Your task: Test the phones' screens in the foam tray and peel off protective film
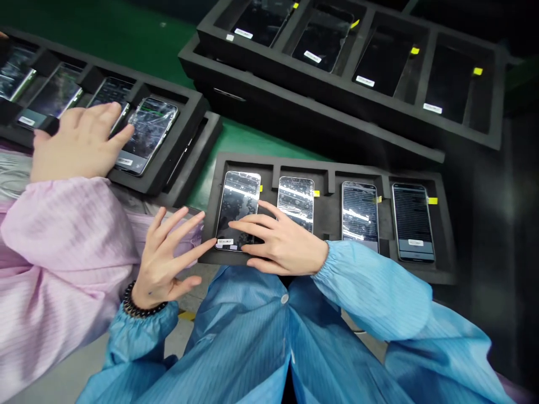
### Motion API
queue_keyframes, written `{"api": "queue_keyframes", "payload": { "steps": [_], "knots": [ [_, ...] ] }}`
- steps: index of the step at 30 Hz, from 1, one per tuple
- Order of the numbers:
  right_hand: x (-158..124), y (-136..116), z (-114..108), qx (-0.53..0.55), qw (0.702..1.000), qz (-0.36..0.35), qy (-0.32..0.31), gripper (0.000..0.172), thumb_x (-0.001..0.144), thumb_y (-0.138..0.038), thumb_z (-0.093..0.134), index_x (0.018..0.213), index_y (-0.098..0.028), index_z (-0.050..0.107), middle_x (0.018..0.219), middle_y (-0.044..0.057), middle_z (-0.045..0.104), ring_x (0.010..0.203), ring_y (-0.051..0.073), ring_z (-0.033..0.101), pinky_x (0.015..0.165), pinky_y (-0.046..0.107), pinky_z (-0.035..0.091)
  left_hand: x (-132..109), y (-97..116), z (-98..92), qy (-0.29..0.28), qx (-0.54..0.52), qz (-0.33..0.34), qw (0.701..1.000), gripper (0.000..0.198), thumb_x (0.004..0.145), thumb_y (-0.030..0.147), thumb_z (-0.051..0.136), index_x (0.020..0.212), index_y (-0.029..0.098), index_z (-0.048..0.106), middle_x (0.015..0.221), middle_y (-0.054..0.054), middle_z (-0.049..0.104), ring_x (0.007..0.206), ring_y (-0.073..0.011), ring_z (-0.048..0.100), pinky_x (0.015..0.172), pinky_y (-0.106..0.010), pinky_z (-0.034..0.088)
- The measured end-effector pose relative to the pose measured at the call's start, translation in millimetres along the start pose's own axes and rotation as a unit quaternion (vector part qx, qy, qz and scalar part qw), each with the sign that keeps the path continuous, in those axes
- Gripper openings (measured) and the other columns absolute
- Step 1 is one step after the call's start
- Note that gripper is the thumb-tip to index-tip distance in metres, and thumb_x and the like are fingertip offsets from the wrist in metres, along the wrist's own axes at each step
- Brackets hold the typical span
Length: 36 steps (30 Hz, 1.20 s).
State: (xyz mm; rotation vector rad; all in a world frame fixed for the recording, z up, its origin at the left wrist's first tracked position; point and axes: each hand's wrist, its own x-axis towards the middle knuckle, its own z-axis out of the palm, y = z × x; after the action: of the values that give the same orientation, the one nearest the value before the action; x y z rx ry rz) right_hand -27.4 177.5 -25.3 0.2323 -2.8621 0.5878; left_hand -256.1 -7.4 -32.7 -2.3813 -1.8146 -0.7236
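A dark foam tray (pixel 328 168) holds several phones in a row of slots. Its leftmost phone (pixel 238 207) is lit, with a white label near its lower edge. My left hand (pixel 164 261), a beaded bracelet at its wrist, has its fingers spread, the index fingertip at that phone's lower left corner. Over the lower right part of the same phone is my right hand (pixel 280 238), fingers apart and holding nothing; it also covers the bottom of the second phone (pixel 296 196). Farther right lie a third phone (pixel 360 216) and a fourth phone (pixel 412 221) showing lines of text.
At the left, another person's hand (pixel 84 140) in a pink sleeve (pixel 71 235) rests over phones in a second foam tray (pixel 185 112). Stacked trays (pixel 320 90) with dark phones and yellow tabs stand at the back right. Green surface (pixel 252 137) shows between trays.
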Motion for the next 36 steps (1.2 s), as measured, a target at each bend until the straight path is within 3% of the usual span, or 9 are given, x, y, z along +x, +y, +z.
{"api": "queue_keyframes", "payload": {
  "steps": [2,9,12,16,19,24,29,33,36],
  "knots": [
    [7,-1,2,0.001,1.000,-0.002,-0.003,0.036,0.103,-0.039,0.047,0.117,-0.018,0.073,0.154,0.016,0.049,0.137,0.027,0.050,0.123,0.061,0.025,-1,-1,-1.1,0.006,0.000,-0.001,1.000,0.055,0.100,0.056,0.029,0.145,0.035,0.053,0.166,-0.002,0.031,0.152,-0.0338,0.031,0.126,-0.061,0.021],
    [36,-7,15,-0.011,1.000,0.000,-0.025,0.038,0.102,-0.040,0.050,0.124,-0.016,0.068,0.157,0.018,0.044,0.141,0.029,0.046,0.123,0.062,0.024,-4,-6,-7.2,0.022,0.010,-0.020,1.000,0.055,0.102,0.051,0.022,0.147,0.035,0.051,0.164,-0.003,0.035,0.149,-0.0331,0.037,0.124,-0.062,0.026],
    [34,-8,7,-0.017,1.000,0.015,-0.010,0.037,0.103,-0.039,0.047,0.125,-0.016,0.067,0.158,0.017,0.044,0.141,0.028,0.045,0.123,0.062,0.024,-8,-2,-3.0,0.043,0.008,-0.046,0.998,0.055,0.103,0.050,0.020,0.146,0.039,0.051,0.163,0.001,0.037,0.148,-0.0308,0.039,0.124,-0.061,0.026],
    [8,-9,-23,-0.026,0.990,0.114,0.074,0.044,0.106,-0.041,0.039,0.137,-0.018,0.060,0.158,0.017,0.043,0.142,0.029,0.043,0.123,0.061,0.025,-2,3,2.2,0.049,0.000,-0.094,0.994,0.049,0.104,0.044,0.024,0.141,0.041,0.056,0.162,0.004,0.039,0.148,-0.0278,0.039,0.124,-0.059,0.028],
    [-22,-8,-41,-0.035,0.971,0.199,0.127,0.043,0.107,-0.038,0.037,0.133,-0.018,0.063,0.154,0.017,0.049,0.140,0.029,0.046,0.120,0.058,0.031,16,1,6.8,0.042,-0.010,-0.137,0.990,0.045,0.104,0.036,0.029,0.136,0.035,0.061,0.161,0.001,0.040,0.150,-0.0277,0.035,0.125,-0.058,0.029],
    [-62,3,-40,-0.091,0.929,0.317,0.169,0.039,0.106,-0.033,0.038,0.114,-0.020,0.074,0.143,0.013,0.058,0.132,0.030,0.052,0.118,0.058,0.034,61,-14,30.6,0.039,-0.051,-0.131,0.989,0.049,0.104,0.040,0.027,0.132,0.025,0.064,0.160,-0.007,0.040,0.151,-0.0295,0.032,0.126,-0.055,0.028],
    [-60,22,-32,-0.146,0.903,0.387,0.113,0.040,0.106,-0.037,0.040,0.124,-0.020,0.071,0.152,0.015,0.050,0.137,0.033,0.046,0.119,0.061,0.030,99,-31,55.0,-0.010,-0.091,-0.074,0.993,0.054,0.104,0.046,0.024,0.136,0.022,0.061,0.161,-0.010,0.036,0.155,-0.0298,0.024,0.128,-0.056,0.020],
    [-41,34,-29,-0.142,0.918,0.367,0.053,0.041,0.106,-0.039,0.039,0.134,-0.024,0.065,0.159,0.014,0.041,0.142,0.032,0.042,0.121,0.062,0.025,108,-36,58.1,0.002,-0.112,-0.066,0.991,0.057,0.104,0.049,0.021,0.140,0.023,0.057,0.162,-0.010,0.035,0.155,-0.0283,0.024,0.128,-0.054,0.022],
    [-32,38,-28,-0.142,0.928,0.344,0.036,0.040,0.106,-0.039,0.040,0.133,-0.023,0.065,0.159,0.015,0.041,0.142,0.031,0.042,0.122,0.062,0.024,108,-38,57.0,-0.019,-0.092,-0.045,0.995,0.055,0.104,0.050,0.024,0.137,0.026,0.060,0.164,-0.007,0.031,0.156,-0.0303,0.021,0.129,-0.057,0.015]
  ]
}}
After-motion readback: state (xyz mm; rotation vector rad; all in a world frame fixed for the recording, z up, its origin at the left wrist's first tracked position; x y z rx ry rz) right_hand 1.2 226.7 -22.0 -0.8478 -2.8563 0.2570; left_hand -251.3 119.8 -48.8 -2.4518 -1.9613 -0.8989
